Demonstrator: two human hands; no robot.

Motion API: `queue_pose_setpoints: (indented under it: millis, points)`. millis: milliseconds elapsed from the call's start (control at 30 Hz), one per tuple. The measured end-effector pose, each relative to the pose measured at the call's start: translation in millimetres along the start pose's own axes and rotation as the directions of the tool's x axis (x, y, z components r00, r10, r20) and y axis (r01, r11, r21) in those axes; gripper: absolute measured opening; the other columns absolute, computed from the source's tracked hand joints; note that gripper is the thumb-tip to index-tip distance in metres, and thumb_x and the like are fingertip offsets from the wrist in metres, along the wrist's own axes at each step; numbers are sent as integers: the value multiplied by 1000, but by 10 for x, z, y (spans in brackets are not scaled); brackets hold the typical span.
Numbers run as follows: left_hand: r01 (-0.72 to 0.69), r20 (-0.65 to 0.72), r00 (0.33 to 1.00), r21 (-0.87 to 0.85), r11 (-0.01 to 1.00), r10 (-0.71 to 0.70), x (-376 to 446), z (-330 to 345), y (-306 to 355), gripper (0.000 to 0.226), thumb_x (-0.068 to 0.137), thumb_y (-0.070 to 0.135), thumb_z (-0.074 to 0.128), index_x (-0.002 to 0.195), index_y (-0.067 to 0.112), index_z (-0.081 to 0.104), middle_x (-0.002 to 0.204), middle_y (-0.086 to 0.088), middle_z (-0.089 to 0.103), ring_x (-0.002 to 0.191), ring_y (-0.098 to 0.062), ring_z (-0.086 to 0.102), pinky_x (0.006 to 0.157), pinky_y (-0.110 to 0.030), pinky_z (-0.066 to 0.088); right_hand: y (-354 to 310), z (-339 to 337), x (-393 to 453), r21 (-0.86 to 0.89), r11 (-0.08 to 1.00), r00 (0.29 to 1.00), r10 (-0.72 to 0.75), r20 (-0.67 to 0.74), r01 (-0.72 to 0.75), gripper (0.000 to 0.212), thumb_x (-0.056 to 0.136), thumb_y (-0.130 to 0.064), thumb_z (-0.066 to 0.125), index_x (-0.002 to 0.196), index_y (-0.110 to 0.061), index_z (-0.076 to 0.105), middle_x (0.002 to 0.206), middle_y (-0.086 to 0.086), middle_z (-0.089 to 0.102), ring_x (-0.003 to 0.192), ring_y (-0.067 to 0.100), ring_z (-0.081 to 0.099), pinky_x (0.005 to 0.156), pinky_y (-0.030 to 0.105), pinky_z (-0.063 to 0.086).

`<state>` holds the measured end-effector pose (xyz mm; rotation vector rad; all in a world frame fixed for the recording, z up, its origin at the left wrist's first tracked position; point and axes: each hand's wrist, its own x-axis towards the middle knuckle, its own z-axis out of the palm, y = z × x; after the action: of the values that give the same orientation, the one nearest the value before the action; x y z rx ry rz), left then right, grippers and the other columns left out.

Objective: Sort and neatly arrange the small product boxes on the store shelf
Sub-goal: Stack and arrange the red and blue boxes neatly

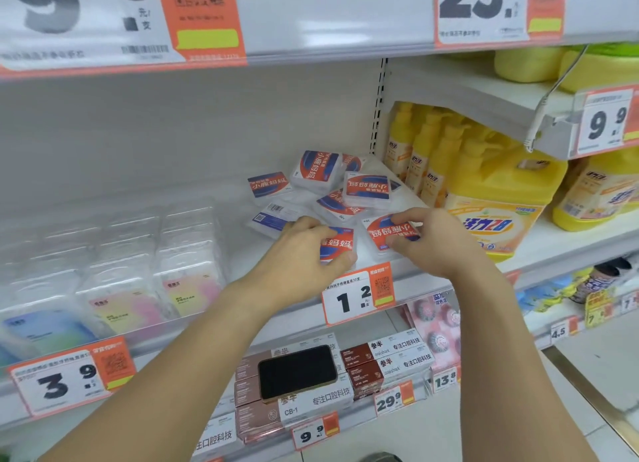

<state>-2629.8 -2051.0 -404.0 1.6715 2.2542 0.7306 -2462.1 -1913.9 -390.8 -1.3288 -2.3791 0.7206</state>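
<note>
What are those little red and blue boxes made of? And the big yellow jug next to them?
The small red-and-blue boxes look like clear, glossy hard plastic cases: their see-through edges catch light around a printed label that may be paper. The big yellow jug seems to be smooth, opaque plastic with a slight sheen and a glossy label. The left hand and right hand each hold one box.
</note>
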Motion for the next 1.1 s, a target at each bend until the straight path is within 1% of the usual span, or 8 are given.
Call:
queue_pose_setpoints:
  millis: [200, 333, 433, 533, 600, 733, 900, 1100]
  points:
    - [7, -33, 999, 12, 1000, -7, -7, 35, -8, 38, 89, 44, 64, 123, 30, 59, 130, 6, 50, 121, -12, 43, 91, -25, 44, -21, 38, 32, 23, 1000, 981, 15, -194, -11, 44, 79, -2, 63, 119, -20, 69, 126, 15, 59, 112, 33, 57, 89, 34, 48]
    - [11, -34, 999, -33, 999, -12, 18, 60, -12, 25, 91, 39, 62, 111, 24, 57, 130, 4, 50, 116, -13, 47, 89, -27, 47, -36, 129, 39, -34, 995, 989, 89, -122, -94, 48, 74, -51, 70, 118, -34, 64, 127, 7, 56, 126, 35, 46, 107, 50, 41]
    - [1, -40, 999, 4, 1000, -1, 17, 93, -3, 27, 93, 38, 58, 114, 22, 55, 131, 4, 47, 117, -13, 46, 85, -25, 47, -11, 129, 51, -106, 992, 997, 66, -32, -69, 62, 69, -46, 81, 125, -32, 60, 127, 6, 58, 116, 30, 54, 100, 44, 46]
    - [-10, -69, 998, -9, 1000, 9, 13, 140, -28, 26, 94, 38, 56, 114, 21, 54, 131, 5, 46, 118, -13, 46, 82, -25, 48, -22, 4, 37, 69, 995, 997, -75, -5, 75, 47, 69, -21, 86, 112, -29, 69, 120, -3, 64, 105, 19, 61, 86, 27, 49]
    - [-16, -86, 996, -44, 999, 12, 0, 171, -64, 25, 94, 39, 55, 112, 22, 53, 130, 6, 46, 119, -12, 46, 81, -26, 52, -26, -92, 11, 172, 978, 993, -121, 2, 119, 36, 72, -10, 83, 100, -29, 73, 124, -5, 63, 117, 17, 60, 91, 23, 42]
    - [-21, -77, 997, -81, 997, 15, -19, 181, -83, 22, 95, 40, 55, 110, 26, 50, 131, 8, 44, 119, -10, 48, 76, -27, 56, -25, -162, -43, 299, 948, 985, -143, 97, 108, 25, 74, -2, 75, 84, -24, 80, 133, -6, 64, 136, 7, 43, 105, 24, 30]
    - [-14, -71, 997, -95, 995, 8, -14, 184, -81, 23, 94, 42, 55, 111, 28, 49, 133, 9, 44, 118, -8, 48, 74, -22, 55, -52, -67, -11, 320, 942, 995, -98, -29, 102, 10, 81, -12, 74, 75, -17, 79, 120, -7, 68, 117, 11, 57, 92, 28, 44]
    - [-3, -59, 998, -133, 991, -5, -12, 197, -99, 28, 94, 41, 56, 117, 26, 51, 133, 11, 44, 112, -5, 50, 63, -12, 50, 88, -110, 47, 454, 891, 992, 75, -105, -19, 80, 64, -6, 89, 131, -22, 49, 122, 0, 59, 90, 14, 68, 71, 34, 56]
